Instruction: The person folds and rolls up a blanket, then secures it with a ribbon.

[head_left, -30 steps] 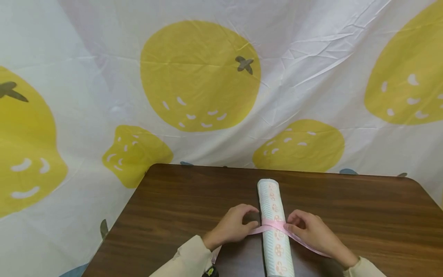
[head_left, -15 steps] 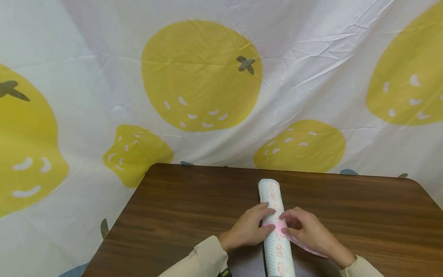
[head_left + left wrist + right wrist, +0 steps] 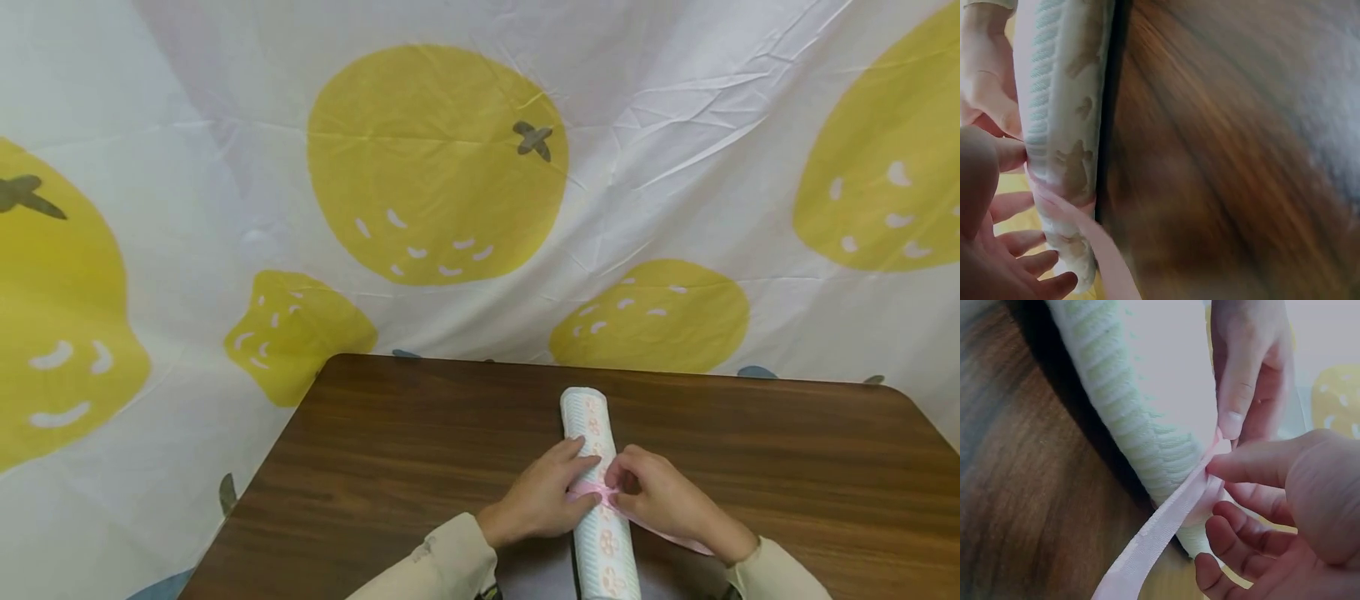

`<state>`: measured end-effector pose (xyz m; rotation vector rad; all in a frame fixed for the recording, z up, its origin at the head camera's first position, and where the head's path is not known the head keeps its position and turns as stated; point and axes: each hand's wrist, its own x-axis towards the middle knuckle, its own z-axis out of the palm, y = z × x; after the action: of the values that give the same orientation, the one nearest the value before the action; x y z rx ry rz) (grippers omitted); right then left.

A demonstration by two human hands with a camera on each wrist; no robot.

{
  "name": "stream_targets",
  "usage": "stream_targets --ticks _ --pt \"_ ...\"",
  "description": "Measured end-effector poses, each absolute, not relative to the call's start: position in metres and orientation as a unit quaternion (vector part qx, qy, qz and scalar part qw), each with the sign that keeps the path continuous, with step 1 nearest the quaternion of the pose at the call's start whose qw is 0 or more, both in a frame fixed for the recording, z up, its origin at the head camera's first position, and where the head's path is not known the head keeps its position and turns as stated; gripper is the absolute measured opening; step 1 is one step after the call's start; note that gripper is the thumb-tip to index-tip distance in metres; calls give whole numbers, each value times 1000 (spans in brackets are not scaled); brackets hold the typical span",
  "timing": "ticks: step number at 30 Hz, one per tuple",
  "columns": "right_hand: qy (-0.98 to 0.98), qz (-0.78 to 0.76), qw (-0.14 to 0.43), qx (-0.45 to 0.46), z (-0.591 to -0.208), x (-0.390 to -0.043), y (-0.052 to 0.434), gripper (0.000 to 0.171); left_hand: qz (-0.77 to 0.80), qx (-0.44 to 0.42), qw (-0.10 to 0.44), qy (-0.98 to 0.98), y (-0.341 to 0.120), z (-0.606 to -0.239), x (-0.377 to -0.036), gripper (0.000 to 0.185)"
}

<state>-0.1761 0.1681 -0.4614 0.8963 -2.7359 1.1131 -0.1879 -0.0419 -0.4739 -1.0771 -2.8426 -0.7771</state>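
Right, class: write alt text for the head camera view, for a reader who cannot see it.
Two hands, the left hand and the right hand, meet over a pink ribbon crossed on a patterned paper roll lying on a dark wooden table. Behind hangs a white cloth printed with yellow fruit.

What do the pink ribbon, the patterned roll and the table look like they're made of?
The pink ribbon looks like woven satin fabric, faintly shiny. The patterned roll seems to be soft printed cloth or paper, ribbed along its edge. The table shows dark wood grain, possibly laminate.
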Motion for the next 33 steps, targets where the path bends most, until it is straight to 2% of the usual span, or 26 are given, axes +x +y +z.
stream_targets --ticks 5,15,21,27,30,33 --pt "-877 378 24 295 -464 -178 169 23 -195 -358 18 -913 -42 -477 -187 50" --pt "-838 483 -72 243 -463 -177 173 9 -140 -343 48 -928 -37 -476 -184 49" --pt "-850 447 -64 269 -462 -177 173 14 -84 -332 40 -939 -34 -479 -181 52" --pt "-856 412 -16 313 -464 -176 169 21 -60 -331 39 -941 -32 -483 -181 52" --pt "-857 369 62 353 -468 -175 164 29 -57 -336 45 -939 -32 -484 -181 51" --pt "-857 302 167 382 -471 -175 159 36 -58 -338 52 -938 -32 -486 -180 51"
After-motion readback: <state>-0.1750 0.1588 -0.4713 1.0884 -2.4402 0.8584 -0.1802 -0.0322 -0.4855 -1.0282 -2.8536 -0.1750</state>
